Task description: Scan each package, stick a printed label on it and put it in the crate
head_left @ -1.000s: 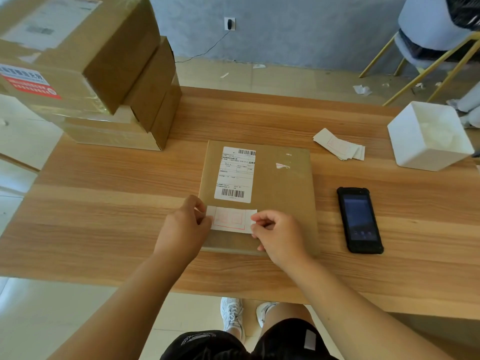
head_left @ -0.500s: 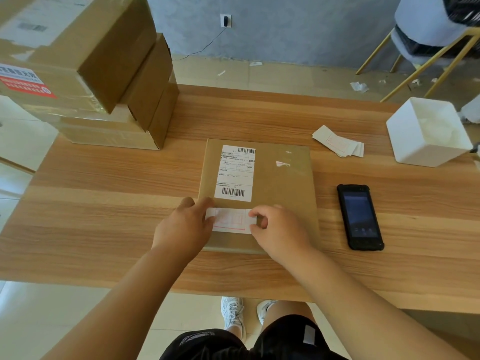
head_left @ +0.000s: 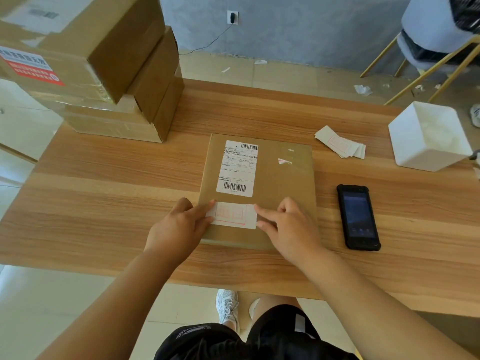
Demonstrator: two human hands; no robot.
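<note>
A flat brown package (head_left: 280, 183) lies on the wooden table (head_left: 104, 178), with a white shipping label (head_left: 237, 167) on its left half. Below that label lies a small white label with red print (head_left: 235, 214), flat on the package's near left corner. My left hand (head_left: 179, 227) presses the small label's left end with straight fingers. The extended fingers of my right hand (head_left: 285, 224) press its right end. A black handheld scanner (head_left: 358, 216) lies on the table to the right of the package.
A stack of larger cardboard boxes (head_left: 104, 68) stands at the table's far left. A small pile of loose labels (head_left: 340, 145) lies behind the scanner, and a white square container (head_left: 428, 136) sits at the far right. A chair (head_left: 441, 40) stands beyond the table.
The small label has gone from held at its ends to lying flat on the package. Both hands' fingers have straightened and now press it down.
</note>
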